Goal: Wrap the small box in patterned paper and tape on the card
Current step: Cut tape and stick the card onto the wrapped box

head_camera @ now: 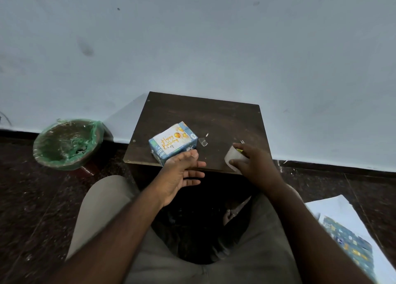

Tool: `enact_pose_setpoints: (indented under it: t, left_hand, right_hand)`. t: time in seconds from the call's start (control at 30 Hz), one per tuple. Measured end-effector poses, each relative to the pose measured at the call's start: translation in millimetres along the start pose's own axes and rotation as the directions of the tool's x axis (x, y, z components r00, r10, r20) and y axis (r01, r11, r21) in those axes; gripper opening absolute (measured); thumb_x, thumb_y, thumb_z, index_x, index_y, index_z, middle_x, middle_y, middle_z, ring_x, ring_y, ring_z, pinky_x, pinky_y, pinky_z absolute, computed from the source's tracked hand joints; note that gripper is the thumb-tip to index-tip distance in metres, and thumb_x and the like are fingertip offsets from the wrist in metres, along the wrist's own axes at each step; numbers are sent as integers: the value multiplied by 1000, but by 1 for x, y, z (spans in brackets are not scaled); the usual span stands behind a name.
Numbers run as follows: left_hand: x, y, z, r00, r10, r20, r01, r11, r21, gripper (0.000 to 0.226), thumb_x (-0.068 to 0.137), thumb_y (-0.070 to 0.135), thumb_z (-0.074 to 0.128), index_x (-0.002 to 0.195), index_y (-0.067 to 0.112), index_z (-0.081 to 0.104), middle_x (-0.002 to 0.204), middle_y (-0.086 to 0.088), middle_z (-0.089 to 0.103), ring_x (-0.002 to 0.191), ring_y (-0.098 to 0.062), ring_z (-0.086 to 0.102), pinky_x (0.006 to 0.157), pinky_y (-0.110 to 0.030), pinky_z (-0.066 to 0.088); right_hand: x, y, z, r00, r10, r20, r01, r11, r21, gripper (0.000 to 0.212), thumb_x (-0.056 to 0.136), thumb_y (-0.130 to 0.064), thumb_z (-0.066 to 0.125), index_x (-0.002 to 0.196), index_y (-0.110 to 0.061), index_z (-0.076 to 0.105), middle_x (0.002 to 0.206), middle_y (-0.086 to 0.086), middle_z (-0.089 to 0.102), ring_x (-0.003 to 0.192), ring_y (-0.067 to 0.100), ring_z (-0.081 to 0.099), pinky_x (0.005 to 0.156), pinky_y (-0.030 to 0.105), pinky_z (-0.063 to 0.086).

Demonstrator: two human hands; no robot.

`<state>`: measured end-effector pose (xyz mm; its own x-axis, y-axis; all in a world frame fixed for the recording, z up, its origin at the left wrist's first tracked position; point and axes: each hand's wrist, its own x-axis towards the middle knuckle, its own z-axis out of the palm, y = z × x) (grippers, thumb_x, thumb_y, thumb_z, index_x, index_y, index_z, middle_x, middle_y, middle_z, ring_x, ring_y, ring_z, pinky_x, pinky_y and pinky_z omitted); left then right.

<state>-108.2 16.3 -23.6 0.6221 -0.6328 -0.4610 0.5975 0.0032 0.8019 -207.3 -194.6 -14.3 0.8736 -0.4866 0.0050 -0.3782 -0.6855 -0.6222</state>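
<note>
Head view, late stage of wrapping. The small box (191,142), a cuboid already covered in blue patterned paper (159,153), sits toward the front-left of the dark brown wooden tabletop (214,116), turned at an angle to its edges. A white rectangular card (172,142) with gold "Happy Birthday" lettering lies flat on its top face. We note that the left hand (182,173) is wide, fingers straight and palm turned rightward. Its thumb is against the near side of the box, apparently to keep it from sliding. The right hand (255,163) curls its fingers round a whitish translucent tape roll (231,158) at the front-right of the tabletop, well apart from the box, where we judge it is held ready for drawing off a strip. A small clear scrap of tape (203,142) lies just beside the box's right end. We cannot tell whether the card is taped down yet; we judge that fixing it is the step in hand. On the dark floor, a round bin with a green plastic liner (94,131) stands to the left, handy for offcuts. A spare sheet (351,247) of the same paper, white on its back, lies at lower right.
</note>
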Motion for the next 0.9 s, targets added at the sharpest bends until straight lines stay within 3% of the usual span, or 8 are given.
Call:
enact_pose_setpoints:
  t: [0.13, 0.23, 0.33, 0.4, 0.47, 0.57, 0.63, 0.9]
  left_hand:
    - [-4, 0, 2, 998, 27, 53, -28, 999, 18, 62, 83, 56, 56, 133, 20, 55, 91, -13, 71, 59, -14, 56, 56, -27, 51]
    - [-5, -1, 0, 993, 40, 111, -39, 999, -8, 69, 85, 67, 47, 135, 21, 55, 84, -13, 69, 50, -11, 50, 50, -25, 46]
    - [-6, 0, -1, 984, 45, 171, -40, 999, -31, 77, 83, 77, 41, 134, 21, 57, 83, -14, 68, 45, -11, 46, 46, -25, 43]
    - [-5, 0, -1, 977, 48, 208, -37, 998, -53, 79, 87, 77, 33, 136, 20, 57, 82, -15, 67, 44, -11, 44, 45, -25, 42]
    - [-6, 0, -2, 968, 47, 245, -24, 995, -97, 82, 85, 76, 28, 137, 19, 57, 82, -14, 67, 43, -10, 44, 44, -24, 40]
    - [-6, -1, -4, 931, 49, 362, 9, 988, -155, 93, 81, 84, 25, 136, 17, 60, 83, -13, 67, 42, -9, 45, 42, -22, 40]
    - [-8, -2, -5, 889, 38, 457, 53, 981, -184, 102, 76, 88, 24, 136, 13, 59, 83, -13, 67, 41, -9, 47, 41, -21, 42]
    - [-10, 1, -4, 770, 41, 636, 158, 955, -252, 114, 68, 94, 22, 137, 10, 58, 80, -13, 69, 39, -10, 50, 38, -21, 46]
  right_hand:
    - [7, 5, 19, 987, -130, 95, 157, 913, -376, 53, 92, -19, 63, 143, -20, 51, 131, 9, 64, 121, 27, 57, 101, 32, 39]
    - [6, 6, 23, 987, -109, 115, 149, 892, -426, 54, 94, -23, 59, 147, -22, 46, 124, 9, 65, 115, 27, 57, 97, 34, 39]
    - [3, 5, 25, 991, -112, 77, 135, 890, -434, 55, 90, -35, 67, 140, -19, 53, 129, 7, 64, 122, 28, 54, 101, 39, 40]
    - [-3, -4, 21, 989, -139, -42, 116, 930, -349, 53, 86, -38, 73, 131, -14, 61, 128, 7, 64, 122, 29, 53, 101, 42, 41]
    - [-13, -24, 16, 983, -131, -125, 112, 983, -148, 50, 85, -39, 75, 127, -15, 65, 122, 1, 65, 116, 18, 55, 95, 34, 43]
    - [-26, -56, 8, 996, -60, 64, 42, 967, 252, 40, 85, -40, 75, 118, -20, 68, 104, -11, 72, 95, 1, 65, 80, 16, 48]
    - [-32, -68, 5, 981, -93, 171, 10, 901, 434, 25, 86, -33, 75, 106, -18, 72, 90, -6, 75, 85, 4, 70, 72, 16, 53]
    - [-35, -66, 1, 963, -192, 190, 26, 765, 644, 8, 90, -9, 69, 96, -6, 74, 88, 6, 77, 84, 20, 74, 73, 25, 56]
